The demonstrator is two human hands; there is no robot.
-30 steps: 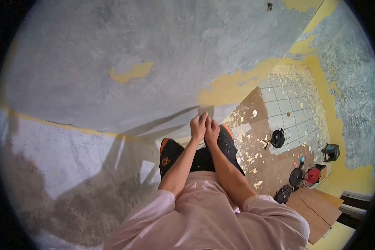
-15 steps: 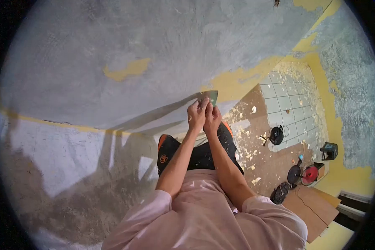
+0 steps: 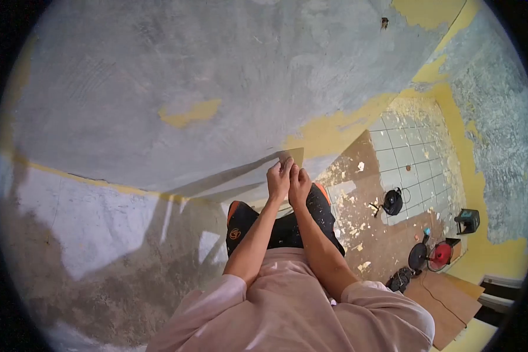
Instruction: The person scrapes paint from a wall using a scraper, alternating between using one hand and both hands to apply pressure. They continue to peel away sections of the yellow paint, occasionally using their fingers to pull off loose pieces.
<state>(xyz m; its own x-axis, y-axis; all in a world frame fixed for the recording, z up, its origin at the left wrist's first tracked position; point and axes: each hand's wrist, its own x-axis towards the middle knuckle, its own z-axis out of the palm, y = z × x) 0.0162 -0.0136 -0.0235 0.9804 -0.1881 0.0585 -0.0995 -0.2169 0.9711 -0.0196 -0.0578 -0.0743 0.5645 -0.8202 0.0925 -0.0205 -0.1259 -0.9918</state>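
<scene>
Both my hands are together on a flat scraper [image 3: 298,155], its thin blade up against the grey wall at the lower edge of a yellow paint strip [image 3: 320,134]. My left hand [image 3: 278,179] is closed on it, the thumb and fingers pinching near the blade. Right beside it, my right hand [image 3: 300,185] is closed on the same tool, fingers curled. The scraper's handle is hidden by the hands. Long shadows of arms and tool fall leftward across the wall.
Another yellow paint patch [image 3: 190,113] remains on the wall. Paint flakes litter a brown floor sheet [image 3: 358,199] and the tiles [image 3: 416,152]. To the right are a black corded item [image 3: 392,202], a red and black fan [image 3: 440,254], a dark stool [image 3: 467,221] and a brown board [image 3: 437,302].
The view has tilted, so wall and hands sit lower in the picture. The scraper's blade has turned slightly, its face now greyish rather than green. Both hands keep their hold.
</scene>
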